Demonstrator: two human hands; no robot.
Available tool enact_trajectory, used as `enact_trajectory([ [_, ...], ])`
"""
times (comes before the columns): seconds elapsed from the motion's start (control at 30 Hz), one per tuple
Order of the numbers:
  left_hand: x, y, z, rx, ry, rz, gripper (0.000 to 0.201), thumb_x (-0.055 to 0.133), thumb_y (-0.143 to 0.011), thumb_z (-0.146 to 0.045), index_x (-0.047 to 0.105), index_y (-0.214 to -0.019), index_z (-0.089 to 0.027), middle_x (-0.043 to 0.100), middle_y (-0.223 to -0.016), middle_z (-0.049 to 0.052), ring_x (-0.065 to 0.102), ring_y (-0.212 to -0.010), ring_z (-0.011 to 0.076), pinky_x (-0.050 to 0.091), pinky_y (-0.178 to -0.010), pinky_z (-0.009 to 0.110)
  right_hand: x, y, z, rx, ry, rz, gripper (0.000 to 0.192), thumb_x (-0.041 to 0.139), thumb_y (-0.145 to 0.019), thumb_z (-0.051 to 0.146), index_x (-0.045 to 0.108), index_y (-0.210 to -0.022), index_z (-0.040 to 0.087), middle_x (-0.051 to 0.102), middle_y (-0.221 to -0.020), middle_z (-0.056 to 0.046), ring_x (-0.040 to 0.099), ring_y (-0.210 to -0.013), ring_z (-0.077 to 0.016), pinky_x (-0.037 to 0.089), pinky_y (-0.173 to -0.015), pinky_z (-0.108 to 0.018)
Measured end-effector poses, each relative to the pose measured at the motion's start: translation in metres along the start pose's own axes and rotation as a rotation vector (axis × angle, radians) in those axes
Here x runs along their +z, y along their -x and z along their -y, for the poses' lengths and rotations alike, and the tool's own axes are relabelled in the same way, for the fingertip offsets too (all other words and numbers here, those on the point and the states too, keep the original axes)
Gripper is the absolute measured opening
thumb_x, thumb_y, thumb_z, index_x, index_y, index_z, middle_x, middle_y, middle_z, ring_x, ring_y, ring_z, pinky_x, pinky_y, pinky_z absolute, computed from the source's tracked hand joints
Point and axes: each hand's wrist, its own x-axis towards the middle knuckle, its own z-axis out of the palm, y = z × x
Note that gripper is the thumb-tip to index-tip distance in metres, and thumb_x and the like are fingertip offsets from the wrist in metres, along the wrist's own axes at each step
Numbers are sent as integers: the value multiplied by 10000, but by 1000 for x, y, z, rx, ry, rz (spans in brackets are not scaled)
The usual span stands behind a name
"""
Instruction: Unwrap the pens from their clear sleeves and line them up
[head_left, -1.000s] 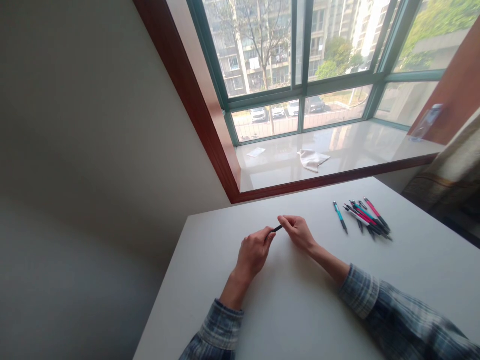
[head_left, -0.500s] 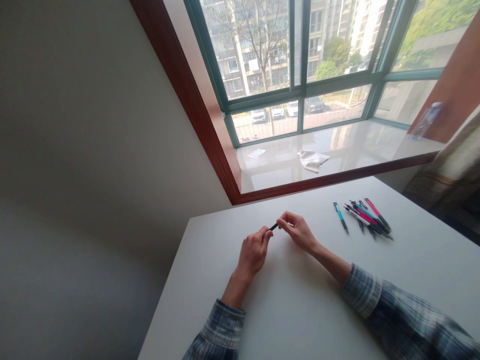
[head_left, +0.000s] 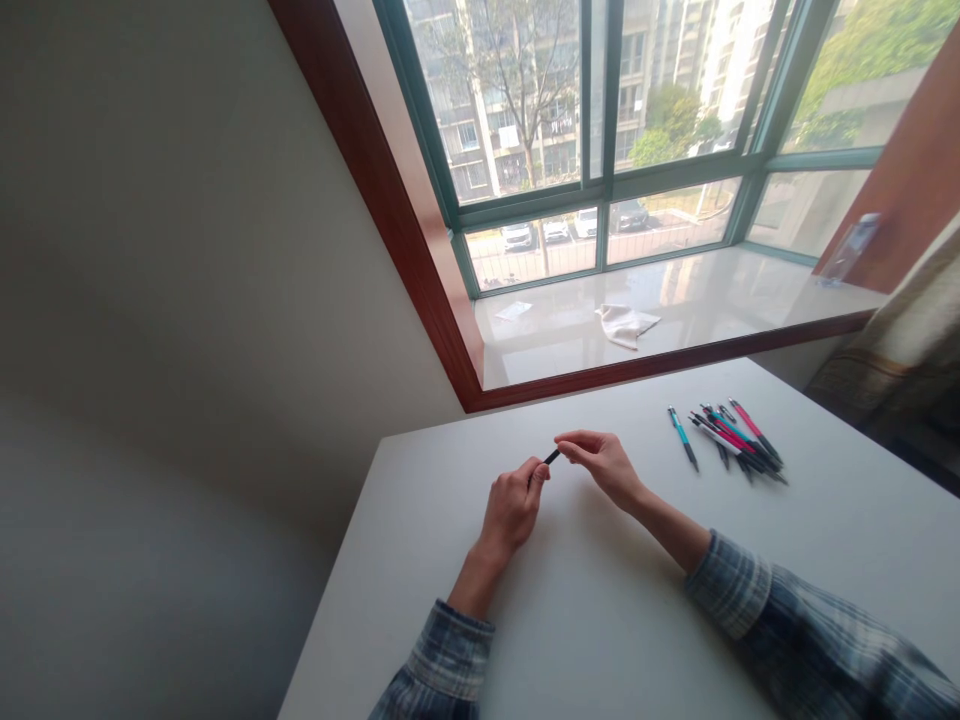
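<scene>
- Over the middle of the white table (head_left: 600,630), left hand (head_left: 514,508) and right hand (head_left: 606,468) meet at one slim dark rod (head_left: 552,457).
- Change in the last second: right-hand fingers, more curled half a second ago, now reach out straighter toward the rod; right wrist sits a touch farther right. Left hand much as it was, same closed grip.
- Reading: a small shift of fingering at the rod's end, probably a regrip or fine adjustment. Work in hand looks to be at the same stage; rod not released.
- Rod's place: bridging the gap between the two hands, tilted, right end higher in view. Only a short stretch shows; the rest is hidden by fingers. Pen or part of one, cannot tell.
- Left hand: fingers folded around the rod's lower end, thumb along it.
- Right hand: thumb and forefinger pinching the upper end; contact point too small to read closely.
- Pile of pens (head_left: 742,445): beyond the right hand, well apart from the rod, unmoved on the table. Pink, white, turquoise and black parts crossing one another.
- Single turquoise pen (head_left: 682,437): just left of the pile, apart from it, nearer the right hand.
- Plaid sleeves (head_left: 731,585) clear of the pens.
</scene>
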Motion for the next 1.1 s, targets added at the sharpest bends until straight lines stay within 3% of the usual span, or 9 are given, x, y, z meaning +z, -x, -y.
enact_trajectory([
  [0.2, -1, 0, 3, -26, 80, -15, 452, 349, -1034, -504, 684, -884, -241, 533, -612, -27, 509, -594, 175, 342, -639, 276, 0, 1, -3, 29, -144, 23, 450, 845, -759, 445, 738, -1132, 217, 773, -1048, -96, 695, -993, -243, 526, -886, -385],
  [0.4, 2, -1, 3, -88, 424, 72, 487, 414, -992, -560, 697, -847, -191, 449, -615, -29, 432, -577, 140, 335, -569, 250, 2, 2, -1, 30, -174, 55, 427, 827, -782, 466, 730, -1128, 237, 744, -1051, -79, 672, -956, -218, 515, -828, -344],
  [0.6, -11, 1, 2, -327, 905, 396, 469, 489, -942, -613, 625, -879, -168, 260, -590, -87, 171, -465, 76, 131, -441, 223, 8, 6, 5, 72, -313, 113, 359, 845, -777, 439, 720, -1064, 263, 692, -992, -28, 617, -855, -162, 505, -800, -305],
  [0.7, -23, 4, 4, -384, 1086, 598, 436, 557, -923, -598, 599, -879, -166, 212, -611, -94, 116, -484, 65, 85, -445, 216, 11, 10, 11, 74, -331, 168, 302, 834, -788, 449, 699, -986, 265, 667, -976, -12, 598, -841, -157, 507, -806, -309],
  [0.8, -29, 6, 7, -423, 1175, 702, 425, 583, -908, -592, 573, -858, -170, 216, -628, -89, 111, -486, 60, 81, -442, 212, 12, 12, 16, 74, -296, 201, 295, 829, -789, 467, 678, -930, 256, 654, -977, -23, 598, -878, -177, 521, -821, -324],
  [1.1, -20, 10, 1, -380, 1068, 576, 489, 577, -888, -666, 548, -826, -182, 215, -601, -98, 122, -481, 60, 72, -454, 235, 6, 7, 5, 129, -306, 102, 368, 899, -712, 399, 724, -999, 250, 708, -909, -33, 661, -875, -194, 549, -814, -333],
])
